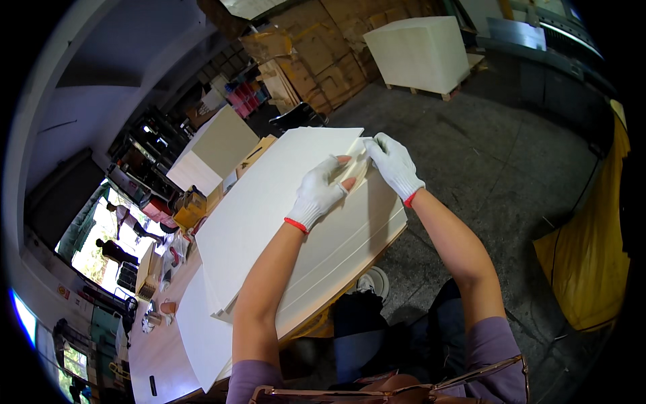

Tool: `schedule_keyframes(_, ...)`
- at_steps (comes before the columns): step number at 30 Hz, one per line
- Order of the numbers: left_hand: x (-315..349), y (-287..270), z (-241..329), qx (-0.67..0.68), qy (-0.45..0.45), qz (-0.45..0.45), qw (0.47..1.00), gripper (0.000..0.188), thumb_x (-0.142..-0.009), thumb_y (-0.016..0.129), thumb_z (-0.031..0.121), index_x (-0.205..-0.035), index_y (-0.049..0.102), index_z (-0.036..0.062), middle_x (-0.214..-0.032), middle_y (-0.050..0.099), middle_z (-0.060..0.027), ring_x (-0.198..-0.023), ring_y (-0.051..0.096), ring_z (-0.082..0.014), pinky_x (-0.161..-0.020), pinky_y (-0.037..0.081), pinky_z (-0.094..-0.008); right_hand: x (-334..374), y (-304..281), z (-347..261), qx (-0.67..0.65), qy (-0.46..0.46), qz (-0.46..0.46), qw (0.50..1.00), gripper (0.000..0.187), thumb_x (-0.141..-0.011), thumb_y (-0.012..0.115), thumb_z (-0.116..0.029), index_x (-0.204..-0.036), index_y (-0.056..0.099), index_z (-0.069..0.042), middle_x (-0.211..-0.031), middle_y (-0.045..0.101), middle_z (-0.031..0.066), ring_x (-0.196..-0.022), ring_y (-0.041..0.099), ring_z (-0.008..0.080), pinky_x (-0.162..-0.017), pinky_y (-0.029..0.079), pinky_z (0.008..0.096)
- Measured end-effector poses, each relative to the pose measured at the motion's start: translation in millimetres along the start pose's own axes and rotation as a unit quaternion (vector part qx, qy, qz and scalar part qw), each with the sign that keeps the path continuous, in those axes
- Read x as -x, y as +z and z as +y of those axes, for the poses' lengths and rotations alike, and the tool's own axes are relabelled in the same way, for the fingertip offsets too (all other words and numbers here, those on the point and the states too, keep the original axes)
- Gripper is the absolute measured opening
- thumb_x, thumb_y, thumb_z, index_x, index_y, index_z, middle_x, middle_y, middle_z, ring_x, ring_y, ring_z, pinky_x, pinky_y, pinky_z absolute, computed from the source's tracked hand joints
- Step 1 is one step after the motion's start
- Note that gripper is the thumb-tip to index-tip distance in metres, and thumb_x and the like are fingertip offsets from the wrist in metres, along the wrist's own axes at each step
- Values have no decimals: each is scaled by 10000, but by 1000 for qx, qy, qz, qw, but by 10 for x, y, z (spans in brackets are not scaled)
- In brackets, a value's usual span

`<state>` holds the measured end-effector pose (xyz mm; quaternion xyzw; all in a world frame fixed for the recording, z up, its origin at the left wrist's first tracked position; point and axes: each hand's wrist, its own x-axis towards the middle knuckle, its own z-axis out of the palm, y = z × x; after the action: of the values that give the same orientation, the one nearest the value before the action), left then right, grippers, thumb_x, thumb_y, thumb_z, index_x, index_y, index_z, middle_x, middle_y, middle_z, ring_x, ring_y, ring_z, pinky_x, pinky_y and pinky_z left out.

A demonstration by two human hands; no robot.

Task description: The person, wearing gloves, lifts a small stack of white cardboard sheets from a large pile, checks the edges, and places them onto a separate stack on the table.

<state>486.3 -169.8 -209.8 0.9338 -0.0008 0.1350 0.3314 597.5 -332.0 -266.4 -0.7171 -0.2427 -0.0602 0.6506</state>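
Note:
A thick stack of large white sheets (269, 195) lies in front of me, its edges in uneven layers. Both my hands wear white knit gloves with red cuffs, and they meet at the stack's far right corner. My left hand (318, 192) rests on the sheets there, its thumb and a forefinger with bare tips spread apart against a few fanned sheet edges (359, 165). My right hand (393, 161) is closed on the corner of those sheets, fingers bent over the edge. The undersides of the fingers are hidden.
A wooden table (158, 343) extends left, carrying a cup (167, 308) and loose items. Another block of sheets (219, 151) stands beyond. A large pale stack (420, 54) sits on a pallet at the back. Yellow sheeting (585, 249) hangs at right; people (124, 219) are far left.

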Motion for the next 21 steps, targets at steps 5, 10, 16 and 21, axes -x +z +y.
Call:
schedule_keyframes(5,-60,67,-279,-23,117,89,989,389,-967,646,172,-1356,634,156,-1110,744,-163,-1020,716,-299,-932,531,-365,-21,27,25,20,-3,-4,1000,499,-981,546,-518,-921,643,-32,-787,650,129,-759,629,274,-736,479,396)
schedule_keyframes(10,-12,21,-124,-126,41,-9,991,392,-953,652,135,-1345,656,154,-941,735,-103,-835,656,-148,-794,527,-322,-21,53,77,-12,-2,10,1000,497,-976,555,-517,-914,643,-32,-778,636,132,-757,623,268,-735,479,392)
schedule_keyframes(16,22,-7,-44,-72,12,-29,997,400,-953,658,156,-1353,650,135,-963,745,-120,-864,691,-178,-789,524,-313,-70,2,117,-79,32,-30,996,519,-978,555,-538,-911,649,-32,-771,631,125,-741,611,257,-726,480,387)
schedule_keyframes(21,11,10,-281,-61,116,70,989,362,-1008,541,138,-1352,651,120,-1010,727,-117,-902,651,-159,-830,511,-308,-10,-284,-63,344,-37,-114,931,505,-987,519,-557,-955,680,-79,-839,707,154,-807,698,352,-717,533,453)
